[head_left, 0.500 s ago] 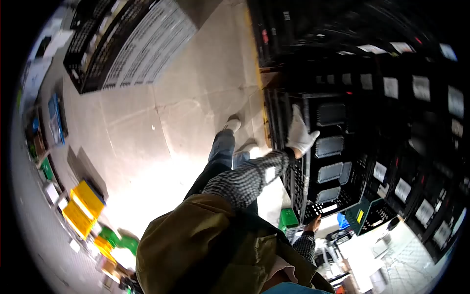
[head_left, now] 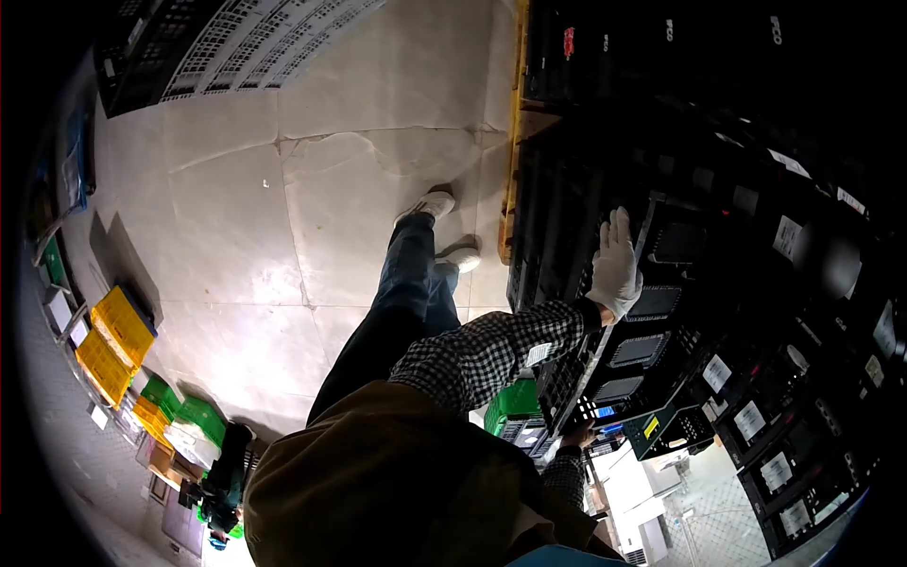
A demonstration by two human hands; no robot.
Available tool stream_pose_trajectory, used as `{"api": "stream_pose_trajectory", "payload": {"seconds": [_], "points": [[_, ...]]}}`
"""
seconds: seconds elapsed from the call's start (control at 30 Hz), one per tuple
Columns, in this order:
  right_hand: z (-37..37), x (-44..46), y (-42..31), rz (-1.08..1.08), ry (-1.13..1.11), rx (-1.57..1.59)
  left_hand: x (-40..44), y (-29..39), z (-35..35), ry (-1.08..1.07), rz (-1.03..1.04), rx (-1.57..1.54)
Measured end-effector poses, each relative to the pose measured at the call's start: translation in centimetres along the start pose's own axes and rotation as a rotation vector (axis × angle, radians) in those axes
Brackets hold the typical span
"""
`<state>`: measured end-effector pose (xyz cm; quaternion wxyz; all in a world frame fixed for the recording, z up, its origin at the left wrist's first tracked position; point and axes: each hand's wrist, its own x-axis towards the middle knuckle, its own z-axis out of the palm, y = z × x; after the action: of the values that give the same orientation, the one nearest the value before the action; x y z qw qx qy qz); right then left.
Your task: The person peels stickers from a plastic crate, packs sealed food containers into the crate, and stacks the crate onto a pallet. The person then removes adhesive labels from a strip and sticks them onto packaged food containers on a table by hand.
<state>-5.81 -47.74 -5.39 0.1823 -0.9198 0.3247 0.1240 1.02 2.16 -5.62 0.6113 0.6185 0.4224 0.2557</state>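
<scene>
Along the side rim of a black plastic crate (head_left: 605, 355), my left hand (head_left: 616, 274) in a white glove lies with fingers straight and thumb over the edge. Several dark plastic trays (head_left: 641, 349) sit in a row inside the crate. At the crate's near end is my right hand (head_left: 578, 437), its fingers bent at the corner and partly hidden. The crate rests against or beside a stack of black crates (head_left: 543, 236); its underside is hidden. Both my sleeves are checkered.
A yellow pallet edge (head_left: 515, 142) runs under the stack. Labelled black crates (head_left: 751, 420) rise on the right. A green crate (head_left: 515, 404) stands below the held one. Yellow crates (head_left: 118, 326) are at left, and another person (head_left: 225, 491) is at lower left.
The crate rim has turned from nearly upright to slanting in view. My left hand has shifted right with it, fingers now closer together. My right hand has moved slightly left.
</scene>
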Motion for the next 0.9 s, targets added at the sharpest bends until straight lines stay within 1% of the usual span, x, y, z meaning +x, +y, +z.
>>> {"api": "stream_pose_trajectory", "payload": {"seconds": [0.03,0.07,0.1,0.13,0.17,0.2,0.23,0.27,0.3,0.33,0.37,0.4,0.43,0.47,0.53,0.6,0.63,0.73,0.77,0.9], "points": [[0.4,0.1,0.2,-0.005,0.04,0.003,-0.7,0.1,0.5,-0.006,-0.027,-0.008],[-0.5,1.4,0.6,-0.005,-0.034,0.014,-1.5,0.1,1.0,-0.011,-0.055,-0.016],[-1.0,1.8,0.5,-0.024,-0.034,-0.345,-1.7,0.2,0.9,-0.017,-0.07,-0.037],[-0.9,1.9,0.4,-0.184,-0.015,-0.661,-1.6,0.2,0.6,-0.021,-0.079,-0.058],[-0.8,1.9,0.4,-0.342,0.058,-0.981,-1.6,0.4,0.3,-0.025,-0.09,-0.08],[-0.2,1.8,-0.1,-0.278,0.102,-0.87,-1.2,0.6,0.1,0.0,-0.03,-0.1],[0.4,1.7,-0.6,-0.222,0.152,-0.755,-0.6,0.7,-0.1,-0.045,-0.064,-0.094],[0.2,1.3,-0.9,-0.185,0.138,-0.618,-0.3,0.8,-0.4,-0.092,-0.103,-0.083],[0.5,1.0,-1.2,-0.116,0.068,-0.357,-0.2,0.8,-0.7,-0.096,-0.094,-0.071],[0.7,0.3,-1.1,-0.045,-0.032,-0.027,-0.3,0.9,-0.9,-0.097,-0.092,-0.061],[0.5,-0.6,-1.7,0.036,-0.109,0.191,-0.4,1.2,-1.1,-0.095,-0.094,-0.056],[0.3,-0.9,-1.7,0.108,-0.168,0.236,-0.5,1.4,-1.3,-0.113,-0.113,-0.042],[-0.4,0.5,-1.4,0.142,-0.311,0.087,-0.7,1.6,-1.6,-0.131,-0.129,-0.028],[-1.0,0.4,-2.7,0.324,-0.285,-0.129,-0.6,1.6,-1.7,-0.15,-0.143,-0.016],[-1.3,-1.4,-3.9,0.341,-0.405,0.111,-0.5,0.7,-0.4,-0.141,-0.075,0.18],[-1.2,-4.0,-5.5,0.364,-0.533,0.343,0.1,2.0,-2.0,-0.121,-0.147,0.026],[-1.4,-4.3,-5.2,0.372,-0.554,0.393,0.2,2.0,-2.0,-0.12,-0.14,0.037],[-1.0,-6.0,-5.2,0.354,-0.551,0.339,0.4,2.3,-2.8,-0.156,-0.126,0.074],[-0.7,-6.3,-5.6,0.346,-0.549,0.304,0.5,2.2,-2.8,-0.09,-0.055,0.107],[-0.3,-6.2,-6.2,0.275,-0.532,0.134,0.7,2.5,-3.5,-0.148,-0.084,0.106]]}}
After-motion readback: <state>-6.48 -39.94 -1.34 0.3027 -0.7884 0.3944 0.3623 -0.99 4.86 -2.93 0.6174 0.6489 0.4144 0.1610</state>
